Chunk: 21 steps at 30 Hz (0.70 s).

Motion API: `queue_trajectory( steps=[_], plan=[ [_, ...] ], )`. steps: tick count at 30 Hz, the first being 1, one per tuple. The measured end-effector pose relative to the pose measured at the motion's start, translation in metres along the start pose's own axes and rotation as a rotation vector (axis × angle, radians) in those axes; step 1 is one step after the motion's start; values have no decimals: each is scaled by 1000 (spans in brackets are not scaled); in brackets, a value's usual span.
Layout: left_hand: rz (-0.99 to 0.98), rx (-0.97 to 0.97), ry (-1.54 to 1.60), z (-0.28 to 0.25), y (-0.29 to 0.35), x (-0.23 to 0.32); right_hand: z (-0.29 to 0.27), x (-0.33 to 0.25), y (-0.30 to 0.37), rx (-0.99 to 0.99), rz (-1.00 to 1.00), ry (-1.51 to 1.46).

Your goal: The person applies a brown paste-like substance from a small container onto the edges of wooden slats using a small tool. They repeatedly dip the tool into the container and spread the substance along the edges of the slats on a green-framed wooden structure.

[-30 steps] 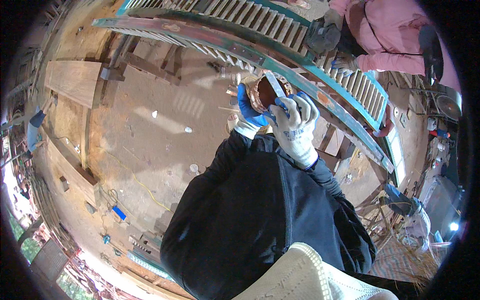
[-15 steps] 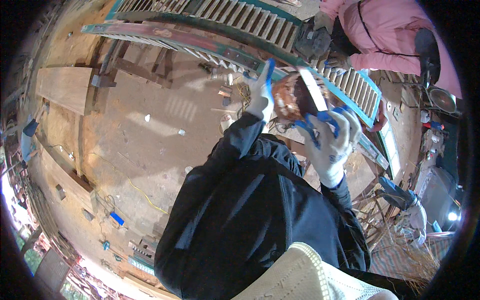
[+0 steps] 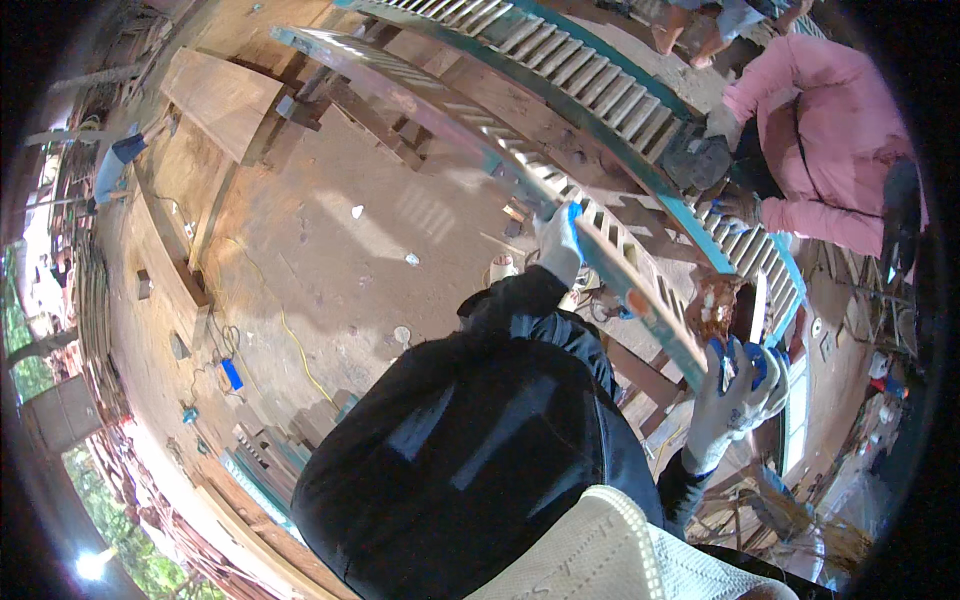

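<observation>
My left hand [image 3: 560, 242], in a white glove with blue coating, is closed on the edge of a long louvered shutter [image 3: 648, 310] with a worn green and reddish frame. That shutter slants across in front of me, tilted on its edge. Beyond its near end, my right hand [image 3: 735, 400], gloved alike, has its fingers curled round a rust-brown container [image 3: 715, 305] blotched with white. A pale flat strip [image 3: 760, 303] sticks up beside the container's dark opening. The shutter and my fingers hide part of the container.
Another green-framed louvered shutter [image 3: 570, 70] lies beyond. A person in pink [image 3: 820, 150] bends over it at the right, near another person's hands [image 3: 690, 40]. Wooden planks [image 3: 225, 100], a yellow cord [image 3: 290, 330] and a blue object [image 3: 232, 374] lie on the dirt floor at left.
My left hand has gone from open to gripping the shutter edge. My right hand and the container have moved right and lower in view. My view has turned, shifting the surroundings.
</observation>
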<state>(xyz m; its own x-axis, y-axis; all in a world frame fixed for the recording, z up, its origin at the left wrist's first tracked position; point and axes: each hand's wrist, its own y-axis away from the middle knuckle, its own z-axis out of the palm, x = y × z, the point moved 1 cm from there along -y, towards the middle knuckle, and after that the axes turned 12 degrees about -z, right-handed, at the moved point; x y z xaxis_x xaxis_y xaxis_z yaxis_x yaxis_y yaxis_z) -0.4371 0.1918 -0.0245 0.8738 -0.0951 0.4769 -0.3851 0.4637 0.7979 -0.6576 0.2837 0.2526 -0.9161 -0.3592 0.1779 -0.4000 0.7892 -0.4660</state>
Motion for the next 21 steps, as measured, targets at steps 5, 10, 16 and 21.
queue_trajectory(
  steps=[5,10,16,21],
  plan=[
    [-273,-106,71,-41,26,15,-2,-3,1,-44,-4,-10],
    [-238,-216,173,-138,-19,-18,3,-11,6,-137,-17,-50],
    [-257,-277,149,-168,-26,-16,15,-11,13,-131,-75,-84],
    [-166,-264,185,-239,-92,-51,20,-13,8,-168,-130,-120]
  ],
)
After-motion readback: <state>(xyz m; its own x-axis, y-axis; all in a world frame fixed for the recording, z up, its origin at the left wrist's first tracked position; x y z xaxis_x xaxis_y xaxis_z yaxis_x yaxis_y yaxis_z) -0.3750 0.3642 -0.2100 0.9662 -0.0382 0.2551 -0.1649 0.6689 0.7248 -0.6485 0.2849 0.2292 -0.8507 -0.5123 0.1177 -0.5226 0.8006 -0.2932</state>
